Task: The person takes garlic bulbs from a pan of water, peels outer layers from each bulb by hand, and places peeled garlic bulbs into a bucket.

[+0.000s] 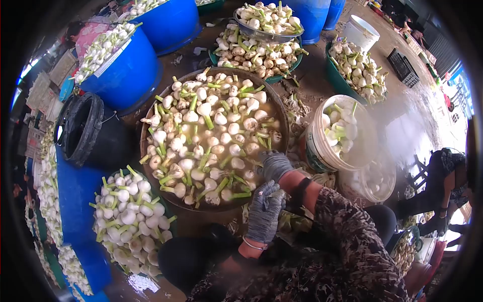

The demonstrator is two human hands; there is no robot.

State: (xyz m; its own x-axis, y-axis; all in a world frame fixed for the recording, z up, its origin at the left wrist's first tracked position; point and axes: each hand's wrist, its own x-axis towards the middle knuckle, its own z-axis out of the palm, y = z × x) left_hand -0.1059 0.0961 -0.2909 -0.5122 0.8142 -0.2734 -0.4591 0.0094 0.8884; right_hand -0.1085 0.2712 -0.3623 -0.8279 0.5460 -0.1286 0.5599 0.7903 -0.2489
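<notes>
- On the left, white garlic (pixel 128 217) sits heaped, apparently done.
- Midway, muddier garlic (pixel 175 171) crowds the pan (pixel 283 108); plenty looks left.
- Near its rim, left hand (pixel 265 212) and right hand (pixel 275 166) curl; I can't tell what they hold.
- Right, a bucket (pixel 364 134) of paler garlic (pixel 344 128), likely finished.

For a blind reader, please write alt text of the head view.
A gloved left hand and gloved right hand are close together at the near edge of a round basin, where garlic bulbs lie in murky water. A blue tub and white bucket, both holding garlic, stand nearby.
</notes>
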